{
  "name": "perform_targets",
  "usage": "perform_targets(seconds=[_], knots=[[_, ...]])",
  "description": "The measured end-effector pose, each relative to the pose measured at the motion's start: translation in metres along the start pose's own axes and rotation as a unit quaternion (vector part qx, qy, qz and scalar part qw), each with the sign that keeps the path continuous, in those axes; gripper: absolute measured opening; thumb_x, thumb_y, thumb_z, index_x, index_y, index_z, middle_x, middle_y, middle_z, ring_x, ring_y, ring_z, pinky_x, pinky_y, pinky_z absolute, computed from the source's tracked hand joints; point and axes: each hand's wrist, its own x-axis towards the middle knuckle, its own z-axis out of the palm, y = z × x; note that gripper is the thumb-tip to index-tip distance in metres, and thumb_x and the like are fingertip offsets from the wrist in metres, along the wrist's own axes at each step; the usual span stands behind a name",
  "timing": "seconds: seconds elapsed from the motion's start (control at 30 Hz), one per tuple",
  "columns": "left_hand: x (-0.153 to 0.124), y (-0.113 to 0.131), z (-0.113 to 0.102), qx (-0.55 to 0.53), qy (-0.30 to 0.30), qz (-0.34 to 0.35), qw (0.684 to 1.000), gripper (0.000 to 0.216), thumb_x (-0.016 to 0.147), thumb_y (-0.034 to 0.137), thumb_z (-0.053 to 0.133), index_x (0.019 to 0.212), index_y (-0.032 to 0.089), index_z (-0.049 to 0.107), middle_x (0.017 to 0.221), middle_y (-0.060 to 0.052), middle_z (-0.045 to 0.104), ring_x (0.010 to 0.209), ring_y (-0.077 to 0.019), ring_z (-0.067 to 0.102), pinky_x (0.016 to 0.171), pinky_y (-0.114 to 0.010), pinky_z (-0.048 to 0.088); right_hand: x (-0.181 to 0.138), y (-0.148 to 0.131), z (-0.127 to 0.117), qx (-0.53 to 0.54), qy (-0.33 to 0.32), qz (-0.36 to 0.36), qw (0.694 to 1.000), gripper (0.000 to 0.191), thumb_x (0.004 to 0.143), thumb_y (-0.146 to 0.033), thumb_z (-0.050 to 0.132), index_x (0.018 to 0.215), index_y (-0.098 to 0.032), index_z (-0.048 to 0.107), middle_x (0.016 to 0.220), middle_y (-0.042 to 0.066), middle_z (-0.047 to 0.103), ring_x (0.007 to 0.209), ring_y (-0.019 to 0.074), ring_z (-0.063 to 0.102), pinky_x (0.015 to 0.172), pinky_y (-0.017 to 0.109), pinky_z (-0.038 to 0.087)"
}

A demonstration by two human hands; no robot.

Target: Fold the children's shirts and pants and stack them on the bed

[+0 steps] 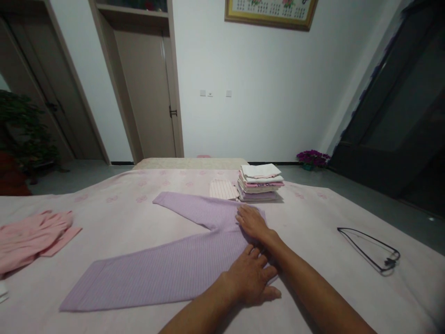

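- Head view, nearest first: on my feed the left hand (250,276) lies palm down on the near side of a waistband, grip open, fingers apart and closed on nothing.
- Under it I have the lilac ribbed trousers (149,273), spread on the pink-patterned sheet (309,297). Their waist is under my operator's hands; both legs run out to the left, parted in a V.
- A white piece of cloth (3,291) is cut off by the left edge of my picture.
- Right hand (253,222), a little farther out: it presses flat on the far side of the waist, grip open too, fingers extended.
- Off to my right, well apart from the trousers, I see a black wire hanger (361,251) lying on the sheet.
- Far left, a pink garment (34,236) sits loosely bunched.
- Just beyond the trousers, a folded striped cloth (223,189) lies next to a neat stack of folded clothes (260,185), white on top, lilac at the bottom.
- Past the sheet I get a pale mottled ledge (191,163), then purple flowers (313,157) by the wall.
- Farthest back: a closed beige door (144,93) and a gold-framed picture (271,23).
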Motion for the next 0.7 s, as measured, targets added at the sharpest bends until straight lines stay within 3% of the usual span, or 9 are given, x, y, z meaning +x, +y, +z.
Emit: perform_targets(seconds=[0.17,0.3,0.4,0.47,0.53,0.7], knots=[[-0.005,0.001,0.001,-0.002,0.037,0.025,0.999,0.066,0.096,0.066,0.038,0.142,0.019,0.05,0.148,-0.016,0.047,0.14,-0.0346,0.036,0.115,-0.053,0.026,0.005,0.004,0.023,-0.02,-0.085,0.033,0.996,0.071,0.101,-0.053,0.024,0.158,-0.012,0.027,0.166,0.014,0.019,0.153,0.028,0.015,0.122,0.046,0.01],[-0.029,-0.003,-0.006,-0.074,0.025,0.064,0.995,0.063,0.098,0.064,0.037,0.144,0.022,0.049,0.148,-0.013,0.05,0.14,-0.0328,0.042,0.113,-0.048,0.034,0.009,0.01,0.028,-0.027,-0.079,0.031,0.996,0.071,0.101,-0.054,0.022,0.159,-0.013,0.025,0.167,0.012,0.018,0.154,0.0262,0.014,0.122,0.044,0.007],[-0.066,-0.016,-0.014,-0.147,0.02,0.075,0.986,0.056,0.102,0.055,0.034,0.147,0.023,0.047,0.149,-0.011,0.053,0.141,-0.0254,0.045,0.116,-0.04,0.036,0.01,0.012,0.031,-0.034,-0.067,0.028,0.997,0.07,0.101,-0.054,0.024,0.159,-0.014,0.027,0.166,0.012,0.021,0.153,0.0263,0.016,0.122,0.044,0.009],[-0.098,-0.033,-0.022,-0.167,0.054,0.042,0.984,0.054,0.104,0.049,0.035,0.149,0.022,0.046,0.15,-0.012,0.052,0.143,-0.0222,0.043,0.119,-0.038,0.033,0.01,0.013,0.033,-0.037,-0.059,0.025,0.997,0.07,0.101,-0.055,0.026,0.158,-0.014,0.029,0.165,0.012,0.024,0.153,0.0266,0.018,0.122,0.044,0.01],[-0.134,-0.054,-0.031,-0.141,0.074,-0.019,0.987,0.053,0.103,0.048,0.038,0.151,0.025,0.044,0.153,-0.012,0.049,0.145,-0.0239,0.04,0.121,-0.043,0.032,0.01,0.013,0.034,-0.04,-0.051,0.022,0.998,0.071,0.1,-0.055,0.028,0.157,-0.013,0.031,0.165,0.012,0.026,0.152,0.027,0.02,0.122,0.043,0.01],[-0.228,-0.112,-0.043,-0.02,0.021,-0.217,0.976,0.056,0.103,0.053,0.036,0.156,0.034,0.034,0.162,-0.007,0.032,0.151,-0.0297,0.026,0.122,-0.057,0.022,0.008,0.009,0.032,-0.053,-0.049,0.024,0.997,0.068,0.101,-0.052,0.028,0.157,-0.014,0.032,0.164,0.013,0.026,0.151,0.028,0.022,0.121,0.046,0.014]])
